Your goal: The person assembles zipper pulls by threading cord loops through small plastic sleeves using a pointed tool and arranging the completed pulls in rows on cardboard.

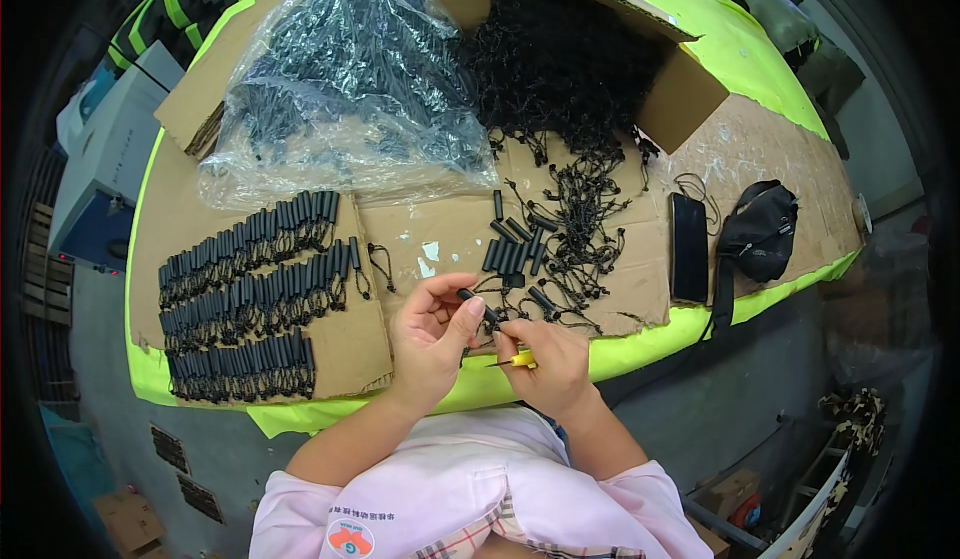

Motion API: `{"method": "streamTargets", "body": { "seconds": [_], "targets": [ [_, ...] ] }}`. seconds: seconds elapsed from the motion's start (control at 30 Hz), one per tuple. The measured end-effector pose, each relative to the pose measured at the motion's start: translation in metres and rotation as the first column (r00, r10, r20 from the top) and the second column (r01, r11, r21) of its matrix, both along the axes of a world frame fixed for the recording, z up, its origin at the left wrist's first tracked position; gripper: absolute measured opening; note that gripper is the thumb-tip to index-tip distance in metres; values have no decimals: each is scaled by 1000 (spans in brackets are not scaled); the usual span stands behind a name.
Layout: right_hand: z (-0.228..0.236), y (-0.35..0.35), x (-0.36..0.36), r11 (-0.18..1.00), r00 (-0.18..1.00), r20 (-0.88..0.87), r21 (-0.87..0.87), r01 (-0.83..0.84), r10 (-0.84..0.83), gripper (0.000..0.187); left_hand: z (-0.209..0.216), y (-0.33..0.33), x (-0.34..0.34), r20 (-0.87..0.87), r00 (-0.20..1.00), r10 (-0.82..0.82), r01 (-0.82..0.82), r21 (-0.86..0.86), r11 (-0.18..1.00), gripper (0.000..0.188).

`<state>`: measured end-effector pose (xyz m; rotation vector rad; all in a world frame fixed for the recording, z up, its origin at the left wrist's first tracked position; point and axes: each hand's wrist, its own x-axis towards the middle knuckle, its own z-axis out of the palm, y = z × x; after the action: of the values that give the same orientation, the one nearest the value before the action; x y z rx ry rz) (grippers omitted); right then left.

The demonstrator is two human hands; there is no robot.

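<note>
Between the thumb and fingers of my left hand [430,331] is a short black tube [489,313], held at a slant. My right hand [552,361] is closed at the tube's lower end and also grips a thin pointed tool with a yellow handle [523,359]. Whether its fingertips pinch a cord as well is too small to tell. Just beyond my hands lie several loose black tubes [512,254]. Knotted black cord loops [583,221] spread to their right. Left of my left hand, tubes with cord loops [250,294] lie in three rows on cardboard.
A clear plastic bag [345,69] full of dark pieces lies at the back left. Beside it, an open cardboard box [690,99] spills black cords. A phone [688,249] and a black pouch [760,234] rest at the right. Bright yellow cloth [640,354] edges the table.
</note>
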<state>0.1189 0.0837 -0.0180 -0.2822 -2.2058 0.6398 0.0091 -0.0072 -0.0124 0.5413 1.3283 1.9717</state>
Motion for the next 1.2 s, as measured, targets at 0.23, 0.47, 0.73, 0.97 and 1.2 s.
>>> {"method": "streamTargets", "body": {
  "seconds": [0.23, 0.47, 0.73, 0.97, 1.2],
  "targets": [
    [-7, 3, 5, 887, 981, 54, -439, -144, 186, 17, 0, 4, -4, 105, 990, -91, 98, -64, 993, 26],
    [-23, -4, 2, 486, 979, -139, -852, -194, 147, 12, -8, 7, 1, 146, 986, -76, 78, -7, 997, 27],
    [-32, -18, -2, 665, 997, -71, -746, -38, -23, 16, -9, 10, 2, 78, 996, -32, 36, -53, 998, 27],
    [-34, -11, -4, 993, 984, -138, 23, 119, -115, 28, -12, 4, 1, 457, 888, -59, 91, -48, 995, 24],
    [-21, -15, 1, 939, 997, -75, -344, -11, -16, 16, -6, 1, 13, 2, 1000, 13, -13, -20, 1000, 31]
  ]
}}
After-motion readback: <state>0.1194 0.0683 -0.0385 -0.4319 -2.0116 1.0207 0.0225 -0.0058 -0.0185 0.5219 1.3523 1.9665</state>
